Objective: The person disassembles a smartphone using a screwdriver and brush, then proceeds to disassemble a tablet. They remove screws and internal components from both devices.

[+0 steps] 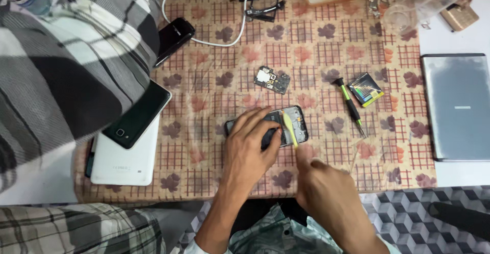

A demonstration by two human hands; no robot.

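Note:
My left hand [248,152] presses down on an opened black phone body [298,124] lying on the patterned cloth, fingers spread over its left half. My right hand [326,193] grips a thin yellow pry tool [290,126] whose tip rests inside the phone's open back. A small circuit board [271,79] lies on the cloth just beyond the phone. To the right of the phone lie a black and green screwdriver [349,105] and a small dark battery pack [365,89].
A black phone [137,115] lies on a white tablet [125,157] at left; another black phone [173,39] and a white cable [204,41] lie farther back. A grey laptop [457,106] sits at right. A person's checked sleeve [66,65] covers the left side.

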